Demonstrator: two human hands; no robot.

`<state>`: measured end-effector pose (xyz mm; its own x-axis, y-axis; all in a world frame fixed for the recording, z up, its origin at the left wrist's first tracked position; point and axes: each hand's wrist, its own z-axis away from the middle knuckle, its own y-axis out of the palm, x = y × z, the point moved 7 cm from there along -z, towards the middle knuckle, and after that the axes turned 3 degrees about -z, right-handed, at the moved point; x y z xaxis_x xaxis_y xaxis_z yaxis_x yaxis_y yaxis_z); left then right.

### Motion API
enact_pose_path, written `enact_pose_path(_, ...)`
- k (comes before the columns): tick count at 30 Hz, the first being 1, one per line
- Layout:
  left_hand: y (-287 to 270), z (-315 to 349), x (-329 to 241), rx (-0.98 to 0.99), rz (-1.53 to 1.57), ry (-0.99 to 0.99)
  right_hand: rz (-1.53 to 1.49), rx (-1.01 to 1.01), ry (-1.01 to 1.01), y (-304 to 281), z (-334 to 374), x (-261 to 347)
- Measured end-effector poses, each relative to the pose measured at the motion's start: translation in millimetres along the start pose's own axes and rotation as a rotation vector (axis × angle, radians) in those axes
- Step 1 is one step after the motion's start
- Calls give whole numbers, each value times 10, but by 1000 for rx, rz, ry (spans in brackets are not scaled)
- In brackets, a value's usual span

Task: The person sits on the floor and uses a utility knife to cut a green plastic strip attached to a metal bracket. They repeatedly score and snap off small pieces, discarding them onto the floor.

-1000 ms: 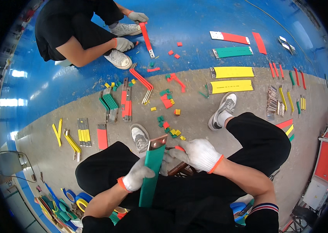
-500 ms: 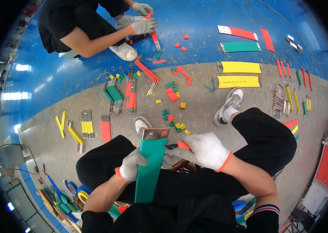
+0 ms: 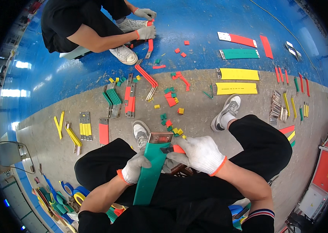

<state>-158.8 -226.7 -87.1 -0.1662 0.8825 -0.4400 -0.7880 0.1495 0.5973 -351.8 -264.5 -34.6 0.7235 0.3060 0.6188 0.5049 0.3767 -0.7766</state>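
Green sleeving covers most of the flat bar (image 3: 147, 178), which is held above the lap, its bare copper end (image 3: 160, 138) on the far side. The left hand (image 3: 134, 169) grips it by the left edge, thumb on the green face, the fingers behind hard to make out. The right hand (image 3: 203, 156) is wrapped around a tool (image 3: 178, 149) with a red body and a dark tip; that tip lies over the sleeve's right edge, just nearer than the copper. Whether it bites in, I cannot tell.

Judging by the metal, the bar should be fairly heavy for its shape and stiff, unlikely to bend or break. The sleeve looks smooth and slightly yielding, so a loose hold could slide or let the bar twist; the gloves should help. The sleeved middle seems the best place to take hold, pinched firmly across the face and back, fingers well clear of the dark tip. The copper end has square corners that may be sharp, making a poorer handle. On the floor, yellow-sleeved bars (image 3: 238, 73) lie flat at far right, with red and green scraps (image 3: 170, 101) to their left.
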Motion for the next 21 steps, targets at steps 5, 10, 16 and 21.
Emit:
enact_pose_path(5, -37, -52, 44, 42, 25, 11, 16, -103, -58, -61, -18, 47)
enact_pose_path(10, -43, -69, 40, 9, 39, 26, 47, -106, -80, -50, -19, 43)
enact_pose_path(16, -105, -95, 97, -7, 9, 15, 109, -74, -93, -35, -11, 44)
enact_pose_path(21, -77, -79, 51, -29, -13, 32, 161, -70, -103, -64, -26, 87)
